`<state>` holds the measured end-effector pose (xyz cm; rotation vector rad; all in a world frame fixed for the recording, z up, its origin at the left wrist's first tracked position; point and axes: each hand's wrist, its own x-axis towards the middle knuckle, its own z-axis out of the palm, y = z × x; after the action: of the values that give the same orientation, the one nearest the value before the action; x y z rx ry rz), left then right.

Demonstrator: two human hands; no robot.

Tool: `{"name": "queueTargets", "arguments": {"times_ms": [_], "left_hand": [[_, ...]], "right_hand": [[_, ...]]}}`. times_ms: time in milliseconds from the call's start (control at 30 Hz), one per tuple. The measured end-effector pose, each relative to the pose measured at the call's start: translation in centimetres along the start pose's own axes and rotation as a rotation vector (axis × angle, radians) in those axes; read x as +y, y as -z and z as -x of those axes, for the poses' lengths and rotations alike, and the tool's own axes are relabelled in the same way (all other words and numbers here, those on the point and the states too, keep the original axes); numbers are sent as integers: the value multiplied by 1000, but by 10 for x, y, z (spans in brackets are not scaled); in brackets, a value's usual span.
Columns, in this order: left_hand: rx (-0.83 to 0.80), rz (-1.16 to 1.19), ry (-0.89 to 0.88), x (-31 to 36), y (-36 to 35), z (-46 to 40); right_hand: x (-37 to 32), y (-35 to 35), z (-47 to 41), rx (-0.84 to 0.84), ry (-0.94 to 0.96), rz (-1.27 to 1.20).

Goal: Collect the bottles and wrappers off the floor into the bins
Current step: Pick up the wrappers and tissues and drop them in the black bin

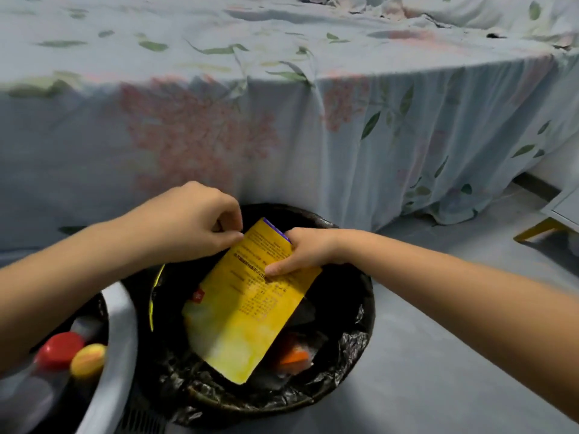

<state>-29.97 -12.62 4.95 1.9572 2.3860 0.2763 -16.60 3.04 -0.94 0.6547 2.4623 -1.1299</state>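
Dim, cool bluish indoor light, soft and even; no hard glare. Whole frame soft w/ motion blur, esp. the floral pale-blue bedsheet (282,104) at 12 o'clock. Black plastic-lined round bin (360,346) interior nearly lost in shadow. Wide-angle bend at edges; red bottle cap (59,350) at 8 o'clock out of focus.

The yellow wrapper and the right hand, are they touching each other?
Touching. The head view shows the right hand pinching the yellow wrapper at its upper edge, thumb pressed on the printed face.
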Motion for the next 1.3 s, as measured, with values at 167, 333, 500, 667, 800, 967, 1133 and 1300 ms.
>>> {"name": "queueTargets", "arguments": {"times_ms": [167,333,500,667,800,967,1133,1300], "left_hand": [[-563,-225,-121,13,-32,15],[-774,-499,-73,11,-36,29],[-817,-710,2,8,-37,31],[-721,-730,51,7,-32,32],[-578,-711,45,10,-27,32],[-141,-625,33,-1,-44,30],[45,-600,90,-2,-49,1],[168,-553,34,-6,-41,-21]], "right_hand": [[-6,-21,-24,-84,-167,653],[2,-54,-48,-154,-316,885],[15,-68,-59,-260,-419,780],[3,-63,-36,-322,-319,767],[-8,-55,-14,-127,-165,983],[0,-36,31,581,167,1162],[15,-1,54,669,-83,842],[18,10,56,648,-88,708]]}}
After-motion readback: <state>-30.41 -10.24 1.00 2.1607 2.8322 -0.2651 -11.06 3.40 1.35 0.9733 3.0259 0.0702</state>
